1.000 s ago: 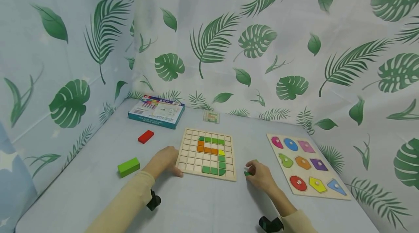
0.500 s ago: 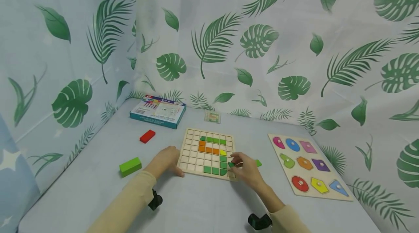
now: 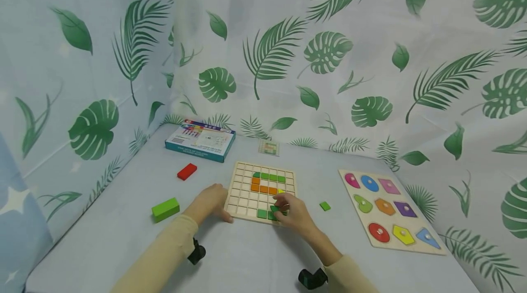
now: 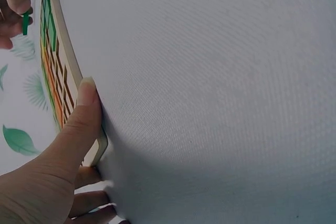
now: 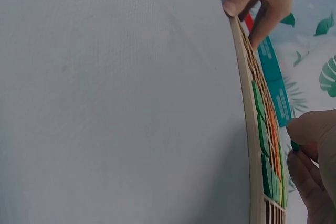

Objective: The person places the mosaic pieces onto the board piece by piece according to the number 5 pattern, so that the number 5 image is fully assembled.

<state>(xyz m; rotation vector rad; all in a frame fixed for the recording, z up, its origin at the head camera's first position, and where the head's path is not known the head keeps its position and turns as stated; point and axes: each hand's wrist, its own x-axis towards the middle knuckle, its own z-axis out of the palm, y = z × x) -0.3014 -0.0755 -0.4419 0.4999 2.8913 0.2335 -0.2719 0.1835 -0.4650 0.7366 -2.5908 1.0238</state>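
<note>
A square wooden grid board (image 3: pixel 243 201) lies mid-table, with green, orange and yellow tiles set in several cells. My left hand (image 3: pixel 211 201) holds its near left corner. In the left wrist view the thumb (image 4: pixel 88 100) presses the front edge, with the other fingers around the side. Above the board's near right part, my right hand (image 3: pixel 294 213) pinches a small green tile (image 3: pixel 274 209) between thumb and fingers. The right wrist view shows this tile (image 5: pixel 295 145) above the board, apart from it. That hand hides some of the green tiles below.
A loose green tile (image 3: pixel 325 205) lies right of the board. Left are a long green block (image 3: pixel 165 210) and a red block (image 3: pixel 187 171). Behind stand a flat box (image 3: pixel 200 141) and a pattern card (image 3: pixel 269 147). A shape puzzle board (image 3: pixel 370 215) lies far right.
My right hand has moved left from the table beside the board to over its near right part, carrying the green tile. The loose green tile has come into view. My left hand stays put.
</note>
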